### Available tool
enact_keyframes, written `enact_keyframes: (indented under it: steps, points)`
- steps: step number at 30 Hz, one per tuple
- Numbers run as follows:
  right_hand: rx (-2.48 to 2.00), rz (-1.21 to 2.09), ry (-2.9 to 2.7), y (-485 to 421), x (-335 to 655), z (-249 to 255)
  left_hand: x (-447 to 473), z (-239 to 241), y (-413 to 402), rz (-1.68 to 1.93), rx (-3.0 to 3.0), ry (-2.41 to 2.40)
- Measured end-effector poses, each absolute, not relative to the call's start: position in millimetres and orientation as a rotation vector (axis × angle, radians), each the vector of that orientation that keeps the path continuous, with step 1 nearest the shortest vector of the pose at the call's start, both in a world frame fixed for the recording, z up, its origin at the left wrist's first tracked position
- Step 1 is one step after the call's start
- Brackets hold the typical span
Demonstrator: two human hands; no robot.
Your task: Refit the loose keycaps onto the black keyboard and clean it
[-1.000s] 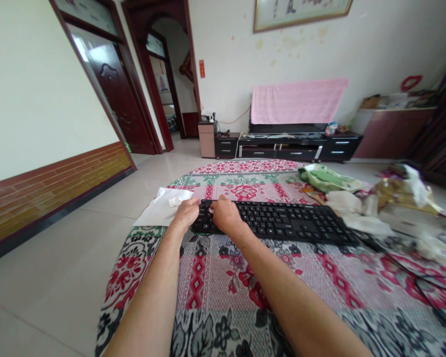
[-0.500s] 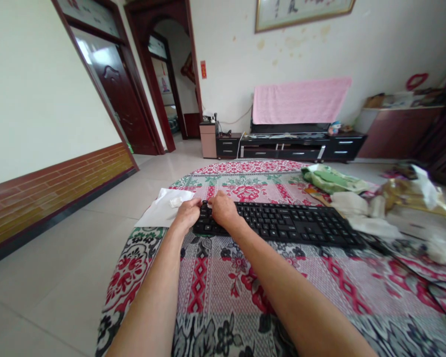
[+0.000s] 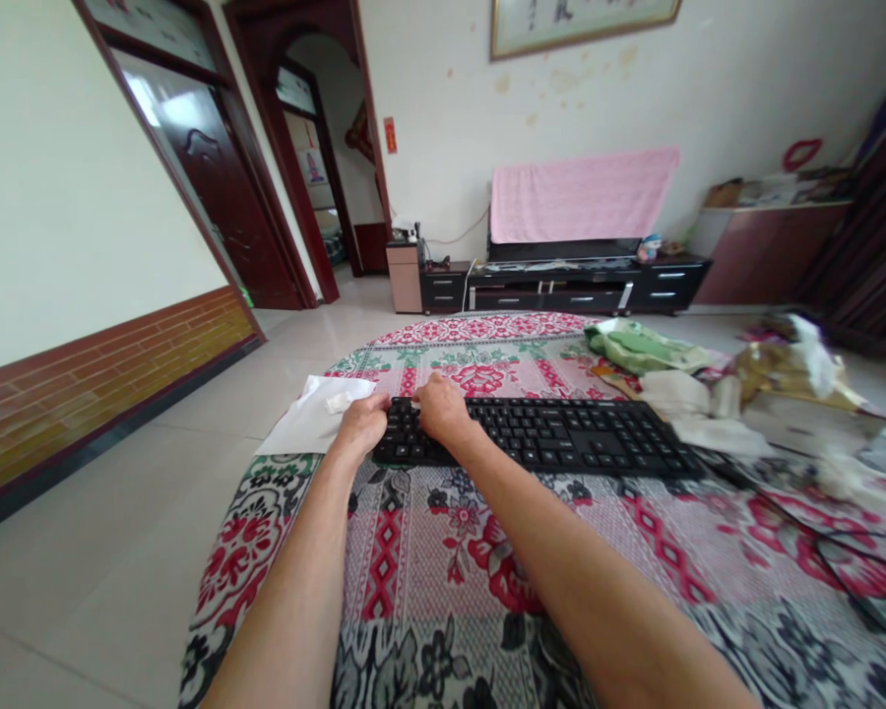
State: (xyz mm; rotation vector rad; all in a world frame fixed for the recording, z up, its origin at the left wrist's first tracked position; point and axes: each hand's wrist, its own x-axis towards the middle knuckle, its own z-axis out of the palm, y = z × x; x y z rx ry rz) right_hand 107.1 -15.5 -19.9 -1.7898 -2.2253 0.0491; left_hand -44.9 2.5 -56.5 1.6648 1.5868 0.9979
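A black keyboard [image 3: 583,438] lies flat on the patterned tablecloth, its long side running left to right. My left hand [image 3: 364,421] is closed on the keyboard's left end, thumb along its upper left corner. Over the left-hand keys, my right hand [image 3: 441,406] is curled with fingers pressed together. A small bit of white shows at its fingertips, too small to name. Left of the keyboard lies a white paper sheet [image 3: 299,428] with a crumpled white tissue [image 3: 340,402] on it.
A green cloth or bag [image 3: 642,347], white tissues [image 3: 679,394] and a gold-and-white box [image 3: 797,394] lie on the right. A black cable [image 3: 790,512] trails across the tablecloth [image 3: 443,551]. Beyond the table stands a low black cabinet [image 3: 509,295].
The whole view has shifted slightly, so the scene sits further left. The right hand has moved slightly right along the keys, away from the left hand, which stays at the keyboard's end.
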Motion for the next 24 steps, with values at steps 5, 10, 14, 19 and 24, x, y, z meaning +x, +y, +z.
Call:
enact_keyframes:
  steps: [5,10,14,19,24]
  points:
    - [-1.865,0.019,-2.172,-24,125,-22,-43,-56,2,1.006,1.578,1.564]
    - [-1.804,0.017,-2.18,-41,121,-25,-42,-55,2,1.003,1.557,1.603]
    - [-1.658,0.113,-2.24,-56,108,-23,-43,-55,3,1.005,1.576,1.591]
    - [-1.421,0.101,-2.358,-63,97,-28,-43,-53,3,0.984,1.542,1.603]
    - [-1.614,0.071,-2.309,-61,109,-29,-44,-57,7,0.976,1.622,1.633]
